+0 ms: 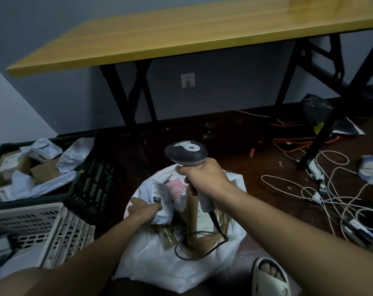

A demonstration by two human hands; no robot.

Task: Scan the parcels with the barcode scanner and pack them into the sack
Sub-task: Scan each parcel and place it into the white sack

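My right hand (204,178) grips the handle of a grey barcode scanner (185,152), whose head points away from me above the sack. Its black cable (202,238) loops down into the sack. My left hand (144,210) holds a white soft parcel (160,195) with a printed label, low inside the mouth of the white sack (160,263) on the floor. Inside the sack lie a cardboard box (192,210) and a pink-labelled parcel (176,188). A dark crate (91,184) at the left holds several more white and cardboard parcels (42,165).
A white slatted basket (42,225) stands at the near left. A yellow-topped table (181,33) with black legs stands ahead. Tangled white and orange cables (322,189) cover the floor at the right. My slippered foot (271,274) is beside the sack.
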